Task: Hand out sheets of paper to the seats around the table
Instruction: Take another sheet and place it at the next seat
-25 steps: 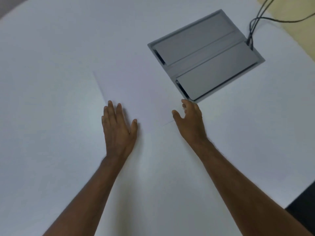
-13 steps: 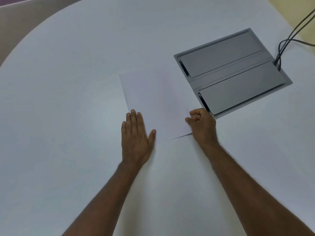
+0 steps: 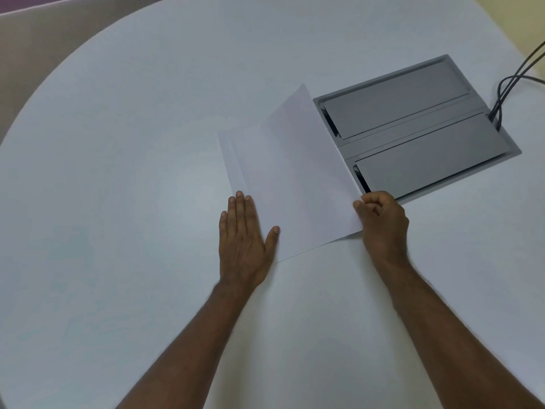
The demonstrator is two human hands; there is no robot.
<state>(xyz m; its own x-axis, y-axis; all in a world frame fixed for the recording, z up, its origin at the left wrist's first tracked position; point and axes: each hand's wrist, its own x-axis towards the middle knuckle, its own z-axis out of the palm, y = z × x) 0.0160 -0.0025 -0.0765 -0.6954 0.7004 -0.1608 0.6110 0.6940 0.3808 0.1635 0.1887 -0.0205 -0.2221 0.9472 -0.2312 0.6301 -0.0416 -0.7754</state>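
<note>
Mid-frame, the left hand (image 3: 246, 243) lies flat and open, pinning the paper stack (image 3: 228, 154) (so it can't slide) while the right hand (image 3: 380, 219) pinches the top sheet (image 3: 298, 184), peeling it free

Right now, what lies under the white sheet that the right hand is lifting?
Under the lifted white sheet a strip of more white paper shows at its left edge, pinned by the flat left hand. The right hand pinches the sheet's right edge. How many sheets lie beneath is hidden.
</note>
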